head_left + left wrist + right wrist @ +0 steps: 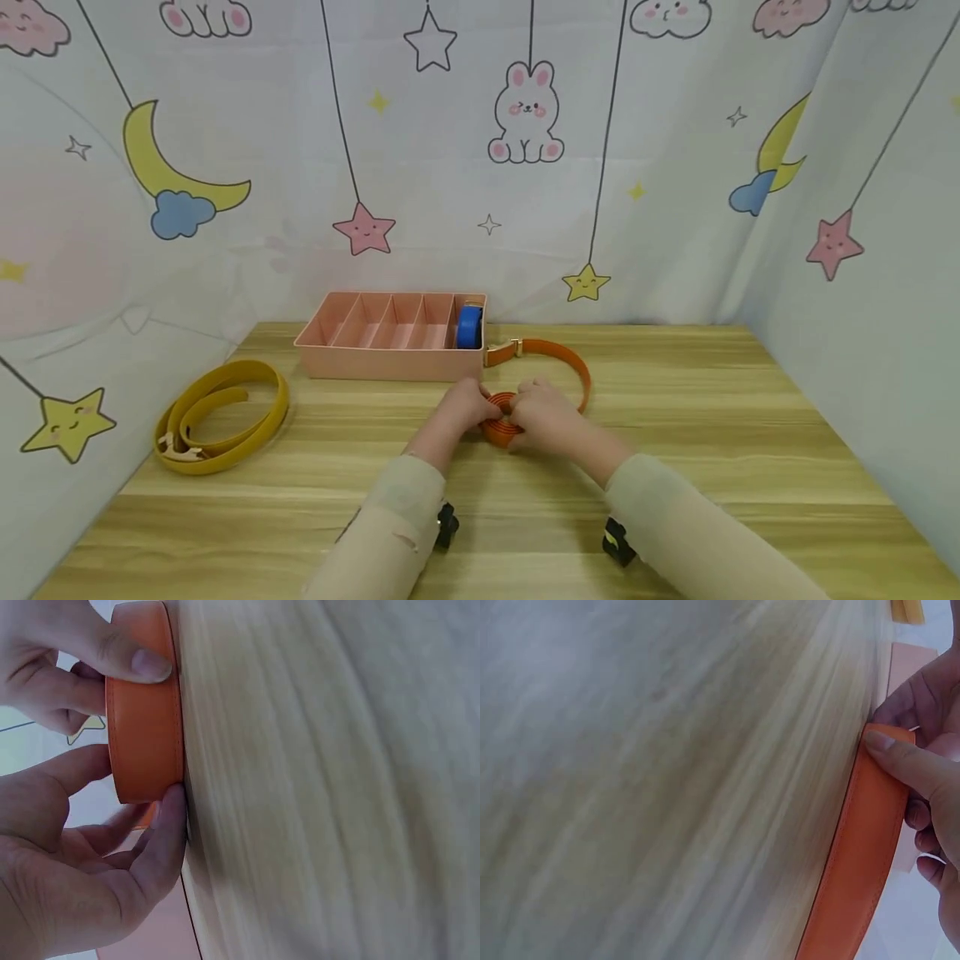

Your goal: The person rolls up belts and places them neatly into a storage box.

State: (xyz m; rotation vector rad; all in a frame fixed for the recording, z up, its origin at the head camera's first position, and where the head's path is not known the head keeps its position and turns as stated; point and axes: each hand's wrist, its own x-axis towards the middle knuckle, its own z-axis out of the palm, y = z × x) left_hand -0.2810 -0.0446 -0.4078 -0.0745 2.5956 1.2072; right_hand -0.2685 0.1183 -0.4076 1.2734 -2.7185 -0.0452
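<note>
An orange belt [501, 435] stands on its edge on the table, part of it rolled into a tight coil. Its unrolled length arcs to the right and back toward a buckle [514, 347] beside the pink box. My left hand [467, 406] holds the coil's left side, fingers curled about it in the left wrist view. From the right, my right hand [551, 417] pinches the coil, its thumb [881, 741] flat on the outer face and its fingers at the inside. The two hands face each other across the roll.
A pink divided box [390, 363] stands at the back, with a rolled blue belt [469, 327] in its rightmost compartment. On the left lies a loosely looped yellow belt [273, 417]. A patterned curtain [450, 167] hangs behind the wooden table [712, 500].
</note>
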